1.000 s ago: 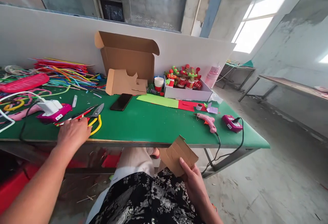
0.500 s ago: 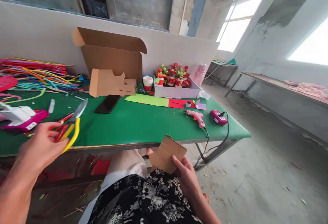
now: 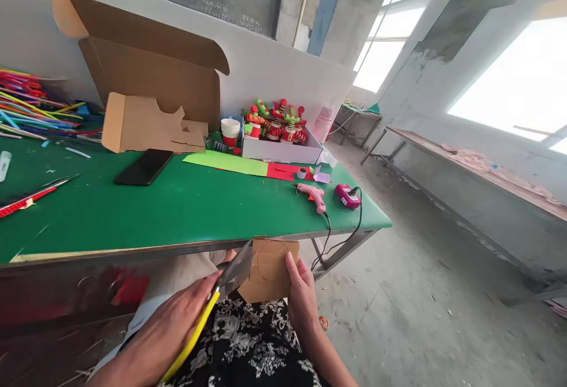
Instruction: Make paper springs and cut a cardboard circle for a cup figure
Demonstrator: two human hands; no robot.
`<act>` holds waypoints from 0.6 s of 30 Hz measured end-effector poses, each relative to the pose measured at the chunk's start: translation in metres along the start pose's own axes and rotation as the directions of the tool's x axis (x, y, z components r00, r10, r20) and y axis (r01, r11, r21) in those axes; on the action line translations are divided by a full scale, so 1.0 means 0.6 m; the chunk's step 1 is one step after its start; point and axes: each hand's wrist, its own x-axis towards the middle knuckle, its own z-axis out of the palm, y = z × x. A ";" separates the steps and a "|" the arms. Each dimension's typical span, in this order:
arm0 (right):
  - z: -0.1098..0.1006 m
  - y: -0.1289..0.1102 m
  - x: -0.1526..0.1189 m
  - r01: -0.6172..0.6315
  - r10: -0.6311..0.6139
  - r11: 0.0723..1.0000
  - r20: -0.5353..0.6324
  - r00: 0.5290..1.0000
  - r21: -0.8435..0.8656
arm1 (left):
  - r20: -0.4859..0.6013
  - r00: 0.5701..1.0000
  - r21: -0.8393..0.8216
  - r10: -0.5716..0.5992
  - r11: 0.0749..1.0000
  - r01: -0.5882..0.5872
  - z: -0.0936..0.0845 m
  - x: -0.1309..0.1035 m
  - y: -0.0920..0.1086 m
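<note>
Yellow-handled scissors (image 3: 201, 322) are in my left hand (image 3: 177, 319), low at the centre left, and their blurred blades point up to the right. The blades reach the left edge of a small cardboard piece (image 3: 270, 269). That piece shows a drawn round outline and sits just past the table's front edge, over my lap. My right hand (image 3: 303, 292) pinches its right side, thumb on top.
On the green table (image 3: 199, 210) are a black phone (image 3: 144, 167), pink glue gun (image 3: 313, 196), magenta socket block (image 3: 348, 196), green paper strip (image 3: 225, 163), paper cups (image 3: 230, 131), a box of red-green figures (image 3: 281, 149) and an open cardboard box (image 3: 155, 74).
My left hand has brought the scissors from the table's left side over to the cardboard. The cardboard has turned, now showing the drawn outline. The view has shifted right and down.
</note>
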 end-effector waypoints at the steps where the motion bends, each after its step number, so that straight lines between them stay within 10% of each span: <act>1: -0.001 -0.001 0.001 0.000 0.000 1.000 0.002 1.000 0.007 | 0.035 0.999 -0.003 0.025 1.000 -0.025 -0.001 0.003 0.004; 6: -0.001 0.005 -0.002 0.001 -0.001 1.000 0.036 0.999 -0.013 | 0.189 0.982 0.041 0.013 0.999 -0.021 -0.021 0.017 0.031; 18: 0.003 0.014 -0.011 0.070 -0.057 0.988 0.099 0.993 -0.134 | 0.176 0.984 0.077 0.005 0.997 -0.019 -0.013 0.023 0.037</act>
